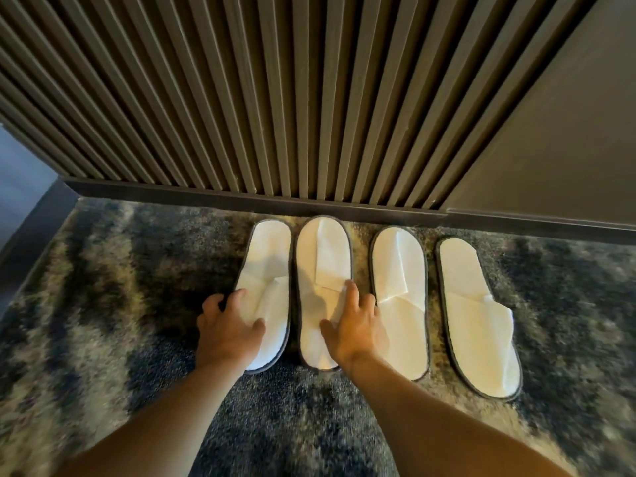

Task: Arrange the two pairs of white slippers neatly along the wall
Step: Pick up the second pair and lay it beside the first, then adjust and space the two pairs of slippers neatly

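Several white slippers with dark trim lie side by side on the carpet, their far ends toward the wall. My left hand rests on the leftmost slipper, fingers spread over its toe band. On the second slipper, my right hand lies flat with its fingers apart. The third slipper and the fourth slipper lie untouched to the right. The fourth is set a little farther from the wall and angled slightly.
A ribbed, slatted wall panel with a dark baseboard runs along the back. A smooth dark panel adjoins it on the right. Mottled blue-grey carpet covers the floor. A wall corner stands at the far left.
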